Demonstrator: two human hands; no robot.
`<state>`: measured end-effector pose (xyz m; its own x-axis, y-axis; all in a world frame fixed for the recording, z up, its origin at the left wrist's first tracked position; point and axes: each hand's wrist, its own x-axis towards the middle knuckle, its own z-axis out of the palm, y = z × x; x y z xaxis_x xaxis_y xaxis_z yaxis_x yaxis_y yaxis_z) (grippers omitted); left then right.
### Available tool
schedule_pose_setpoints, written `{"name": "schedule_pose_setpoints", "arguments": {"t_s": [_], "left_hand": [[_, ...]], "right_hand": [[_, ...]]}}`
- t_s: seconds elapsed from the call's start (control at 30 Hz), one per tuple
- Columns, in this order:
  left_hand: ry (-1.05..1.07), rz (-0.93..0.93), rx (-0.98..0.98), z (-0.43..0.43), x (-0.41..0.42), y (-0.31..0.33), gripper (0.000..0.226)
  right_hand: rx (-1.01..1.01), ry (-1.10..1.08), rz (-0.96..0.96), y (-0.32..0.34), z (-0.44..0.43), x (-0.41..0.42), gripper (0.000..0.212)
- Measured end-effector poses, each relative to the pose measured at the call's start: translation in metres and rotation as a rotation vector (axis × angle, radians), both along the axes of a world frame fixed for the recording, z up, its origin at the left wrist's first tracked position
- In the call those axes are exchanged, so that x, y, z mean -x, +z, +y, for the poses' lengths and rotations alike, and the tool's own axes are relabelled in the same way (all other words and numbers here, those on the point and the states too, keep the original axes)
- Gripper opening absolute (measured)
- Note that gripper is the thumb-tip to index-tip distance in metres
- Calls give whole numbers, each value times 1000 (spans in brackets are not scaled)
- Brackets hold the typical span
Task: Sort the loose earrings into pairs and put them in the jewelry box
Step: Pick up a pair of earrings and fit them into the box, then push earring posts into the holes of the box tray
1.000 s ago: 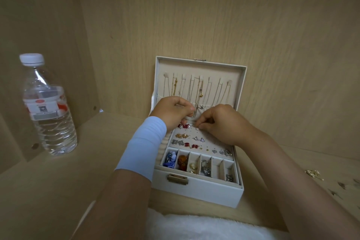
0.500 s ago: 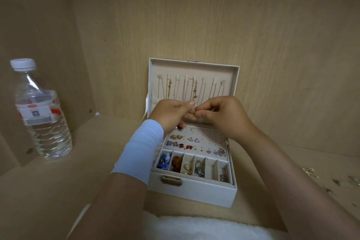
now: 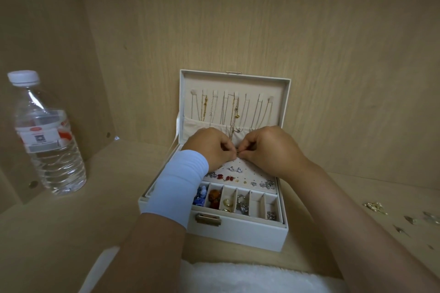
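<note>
At the centre of the head view, a white jewelry box (image 3: pixel 240 233) is seen standing on a wooden shelf (image 3: pixel 107 200), with its lid (image 3: pixel 284 102) raised upright near the back wall. Necklaces (image 3: pixel 234 109) are hung in a row inside the lid. A perforated panel (image 3: pixel 248 175) is fitted at the back of the tray, and small earrings (image 3: pixel 234 169) are set in it in rows, silver and red among them. A row of narrow compartments (image 3: pixel 257 202) lies in front of the panel, and blue, amber, gold and silver pieces are held in them. A brass clasp (image 3: pixel 208 219) is fixed to the front wall.

Both hands are held over the far edge of the panel, fingers curled. The left hand (image 3: pixel 210 147), with a pale wristband (image 3: pixel 177 188) on its forearm, and the right hand (image 3: pixel 270 150) are brought fingertip to fingertip. A tiny piece (image 3: pixel 238 154) is pinched between them; it is too small to be identified.

Loose earrings (image 3: pixel 375 206) lie scattered on the shelf at the far right, well apart from the box. A water bottle (image 3: pixel 45 135), capped and upright, stands at the left. A white fluffy cloth (image 3: pixel 238 277) is seen at the near edge.
</note>
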<state>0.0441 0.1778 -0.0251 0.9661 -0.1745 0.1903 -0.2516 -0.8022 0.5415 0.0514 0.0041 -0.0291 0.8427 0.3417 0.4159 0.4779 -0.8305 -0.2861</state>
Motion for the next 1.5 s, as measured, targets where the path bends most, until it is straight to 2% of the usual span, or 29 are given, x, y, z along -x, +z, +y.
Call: {"name": "schedule_pose_setpoints", "arguments": {"t_s": [0.3, 0.67, 0.93, 1.1, 1.2, 1.3, 1.4, 1.5], "left_hand": [[-2, 17, 18, -1, 2, 1, 6], [-9, 43, 14, 0, 2, 3, 7], [-14, 50, 44, -1, 8, 8, 13], [-4, -72, 145, -18, 17, 23, 10], [-81, -150, 160, -52, 26, 29, 9], [-214, -137, 127, -100, 35, 25, 6], [-312, -41, 61, -151, 41, 17, 6], [-342, 76, -19, -190, 43, 5, 8]], "right_hand": [[5, 10, -20, -1, 1, 1, 6], [54, 39, 120, 5, -2, 2, 10], [-164, 52, 272, 10, -10, 1, 18], [-367, 25, 243, 35, -51, 22, 16], [-304, -36, 212, 42, -99, 35, 13], [-224, -98, 264, 37, -148, 49, 10], [-139, -166, 295, 24, -187, 61, 10], [-58, -217, 341, 10, -216, 68, 21]]}}
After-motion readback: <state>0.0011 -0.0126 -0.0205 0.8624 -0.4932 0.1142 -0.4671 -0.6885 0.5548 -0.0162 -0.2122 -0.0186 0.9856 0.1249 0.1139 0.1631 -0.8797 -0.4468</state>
